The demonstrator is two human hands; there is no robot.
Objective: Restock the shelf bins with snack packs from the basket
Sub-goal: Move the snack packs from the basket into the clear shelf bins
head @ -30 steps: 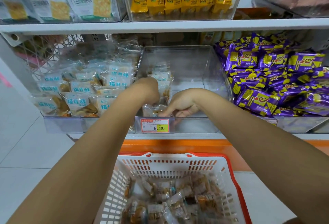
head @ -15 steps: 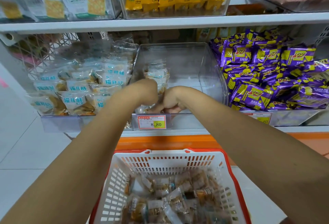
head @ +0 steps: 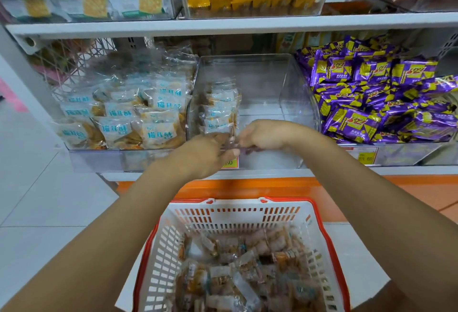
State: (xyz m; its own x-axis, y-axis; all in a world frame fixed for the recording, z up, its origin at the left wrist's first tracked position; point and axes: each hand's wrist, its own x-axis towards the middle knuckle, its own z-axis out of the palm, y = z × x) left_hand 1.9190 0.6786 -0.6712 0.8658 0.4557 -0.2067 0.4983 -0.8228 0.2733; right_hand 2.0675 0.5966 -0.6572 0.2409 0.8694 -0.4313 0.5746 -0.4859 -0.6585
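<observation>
The clear middle bin (head: 262, 81) on the lower shelf holds a short row of clear snack packs (head: 219, 111) standing along its left wall. My left hand (head: 210, 154) is at the bin's front edge, blurred, with its fingers pointing right. My right hand (head: 264, 136) is just right of it over the bin's front, fingers curled downward. The fingertips of both hands almost meet in front of the nearest pack, and blur hides whether either holds one. Below, the white basket with a red rim (head: 238, 215) holds several clear snack packs (head: 238, 269).
The left bin is full of blue-labelled clear packs (head: 124, 118), and the right bin is full of purple-and-yellow packs (head: 379, 103). An orange price tag (head: 231, 162) is partly hidden by my left hand. The upper shelf (head: 223, 25) carries cracker packs and yellow packs.
Both hands have drawn back a little from inside the bin to its front edge. The left hand has dropped lower and now covers part of the price tag.
</observation>
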